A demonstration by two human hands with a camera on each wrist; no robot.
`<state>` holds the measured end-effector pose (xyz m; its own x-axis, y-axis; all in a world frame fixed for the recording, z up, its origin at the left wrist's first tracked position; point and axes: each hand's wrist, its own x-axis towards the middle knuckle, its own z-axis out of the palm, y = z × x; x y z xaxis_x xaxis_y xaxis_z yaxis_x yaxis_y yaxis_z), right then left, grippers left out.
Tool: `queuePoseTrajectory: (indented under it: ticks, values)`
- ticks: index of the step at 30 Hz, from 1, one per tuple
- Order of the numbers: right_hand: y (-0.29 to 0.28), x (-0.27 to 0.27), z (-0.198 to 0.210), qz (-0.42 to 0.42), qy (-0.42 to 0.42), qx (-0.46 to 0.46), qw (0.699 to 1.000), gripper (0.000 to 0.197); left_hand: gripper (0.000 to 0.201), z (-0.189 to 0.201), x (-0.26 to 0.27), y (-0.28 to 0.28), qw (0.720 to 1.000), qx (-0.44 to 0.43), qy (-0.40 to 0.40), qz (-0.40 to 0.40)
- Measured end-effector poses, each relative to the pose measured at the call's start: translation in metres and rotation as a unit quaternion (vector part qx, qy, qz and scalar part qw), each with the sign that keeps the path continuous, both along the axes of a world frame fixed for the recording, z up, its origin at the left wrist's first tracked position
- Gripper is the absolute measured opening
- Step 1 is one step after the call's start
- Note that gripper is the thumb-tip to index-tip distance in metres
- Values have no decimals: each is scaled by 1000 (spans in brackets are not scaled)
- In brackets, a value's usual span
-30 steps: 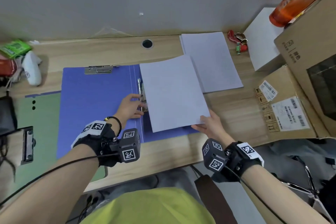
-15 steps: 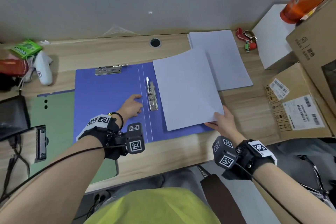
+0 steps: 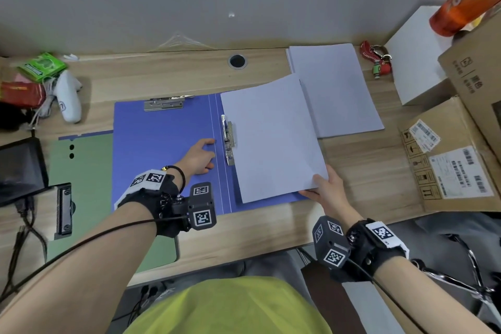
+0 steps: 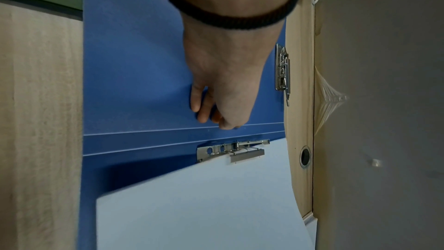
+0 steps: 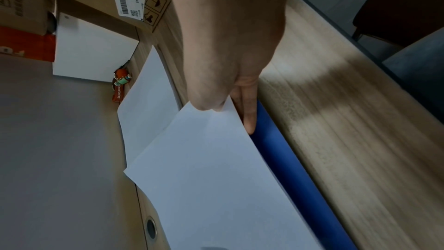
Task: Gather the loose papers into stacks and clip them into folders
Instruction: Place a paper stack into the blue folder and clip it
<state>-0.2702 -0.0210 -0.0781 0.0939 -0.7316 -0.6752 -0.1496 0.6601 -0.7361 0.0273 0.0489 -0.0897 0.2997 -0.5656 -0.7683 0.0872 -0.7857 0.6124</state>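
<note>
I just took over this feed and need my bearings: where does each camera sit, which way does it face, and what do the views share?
Head: worn on the head, facing forward and down at the wooden desk; shows both forearms, left hand and right hand.
Left wrist: looks along the left hand resting on the open blue folder, toward its metal spine clip.
Right wrist: looks along the right hand pinching the white paper stack.
Shared: all three show the folder, paper stack and desk.

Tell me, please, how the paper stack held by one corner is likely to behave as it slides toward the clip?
The paper stack probably flops: it bows where the right hand pinches its corner. It looks thin and light, so it may skew on the smooth blue folder.
</note>
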Motion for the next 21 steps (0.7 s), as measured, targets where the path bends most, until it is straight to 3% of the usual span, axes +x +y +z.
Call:
queuePoseTrajectory:
  ticks: [7, 13, 21]
  values:
    - [6, -6, -2, 15, 1, 0, 1000, 43, 43, 6, 2, -12, 1000, -6, -9, 18]
    - [9, -4, -2, 22, -12, 17, 1000, 40, 52, 13, 0, -37, 1000, -27, -12, -1]
    - [3, -5, -1, 34, 12, 31, 999, 34, 34, 16, 10, -45, 999, -36, 17, 25]
